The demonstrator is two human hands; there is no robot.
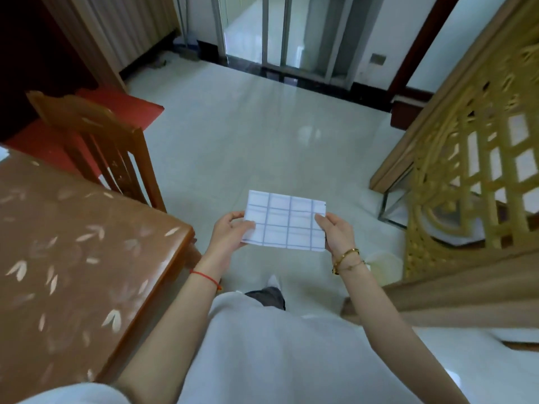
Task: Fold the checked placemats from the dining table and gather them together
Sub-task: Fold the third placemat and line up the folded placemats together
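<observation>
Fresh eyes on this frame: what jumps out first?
A folded white placemat with blue checks is held mid-frame over the pale floor, the left hand gripping its left edge and the right hand its right edge. At left is the dining table with a brown leaf-patterned cover, a wooden chair behind it. At right stands an ornate gold lattice screen.

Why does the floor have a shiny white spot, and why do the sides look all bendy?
Head view: the white spot is light glaring off the glossy floor; the wide-angle lens bends the edges, so the table and gold screen lean and look soft; the checked placemat in the middle looks fairly sharp.
</observation>
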